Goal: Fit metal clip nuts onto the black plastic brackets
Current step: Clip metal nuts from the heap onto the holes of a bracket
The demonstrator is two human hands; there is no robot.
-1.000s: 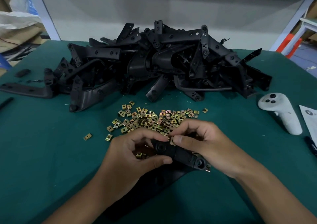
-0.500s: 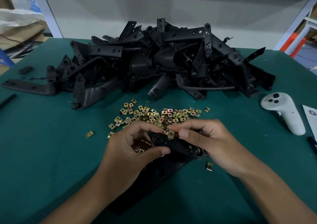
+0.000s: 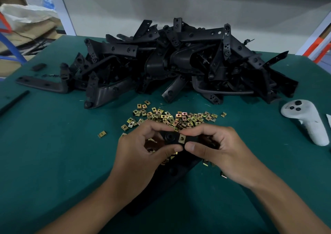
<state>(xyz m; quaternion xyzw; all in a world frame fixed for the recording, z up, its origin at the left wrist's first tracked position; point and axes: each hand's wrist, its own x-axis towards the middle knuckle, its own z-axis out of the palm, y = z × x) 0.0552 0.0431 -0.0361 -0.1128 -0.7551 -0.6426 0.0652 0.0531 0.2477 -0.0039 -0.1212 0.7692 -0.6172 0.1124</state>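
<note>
Head view: black bracket (image 3: pixel 172 138) held just above the green counter (image 3: pixel 53 153), near centre, between left hand (image 3: pixel 143 149) and right hand (image 3: pixel 215 149). Left fingers (image 3: pixel 152 126) curled round the bracket's left end, thumb beneath; right thumb and forefinger pinched on the bracket just beside a brass clip nut (image 3: pixel 181 139) seated over its edge. Whether fully pushed home over the hole: impossible to tell.

Likely trouble from here:
- Clip nut stopping short of the hole, or sitting skewed, if pressed off-centre by the thumb; thread then out of line with the hole.
- Clip springing off the edge under sideways pressure and dropping among the loose clip nuts (image 3: pixel 175 117) scattered just beyond the hands, or under the second black part (image 3: pixel 161 189) lying beneath the wrists.
- Bracket twisting in the left grip, since held only by one end.
- Stray nuts (image 3: pixel 206 163) near the right wrist swept further off by a forearm.
- Bracket pile (image 3: pixel 179 63) at the far side stacked loosely and tangled; risk of sliding toward the nuts if tugged carelessly for the next piece.
- White controller (image 3: pixel 304 121) at far right, well apart, little risk.
</note>
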